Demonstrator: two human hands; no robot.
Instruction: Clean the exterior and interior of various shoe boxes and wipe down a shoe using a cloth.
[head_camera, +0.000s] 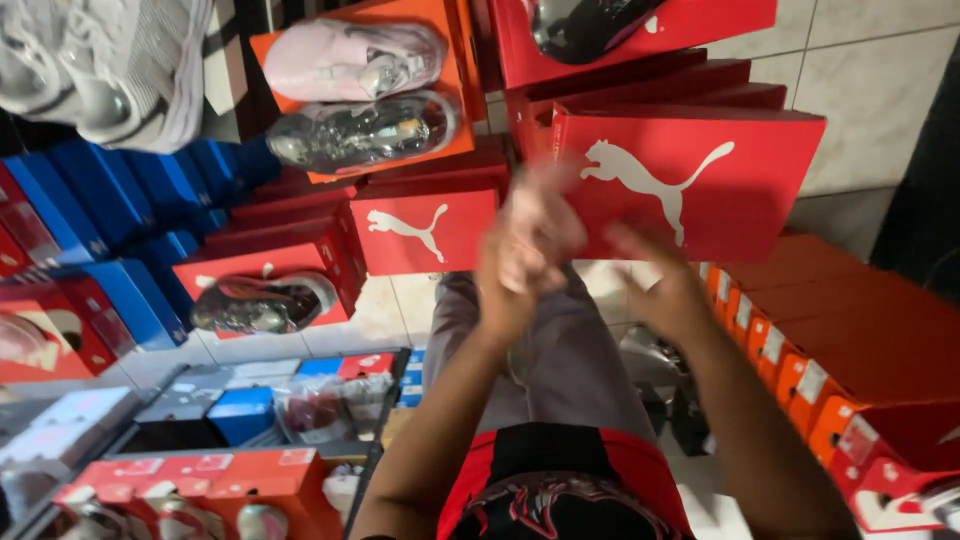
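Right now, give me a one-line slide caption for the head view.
Blurred left hand and right hand raised before a red cardboard shoebox, among stacked red, orange and blue boxes.

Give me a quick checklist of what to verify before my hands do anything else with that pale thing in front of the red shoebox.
1. Left hand grips the pale object: ok, wrapped around it, though blurred.
2. What the pale object is: cannot tell, motion blur.
3. Right hand free: ok, open, fingers spread beside the object.
4. Large red box behind the hands closed: ok, lid on.
5. Box resting steadily on the red stack: cannot tell, it looks tilted.
6. Floor tiles near the legs: not ok, boxes and shoes crowd close.
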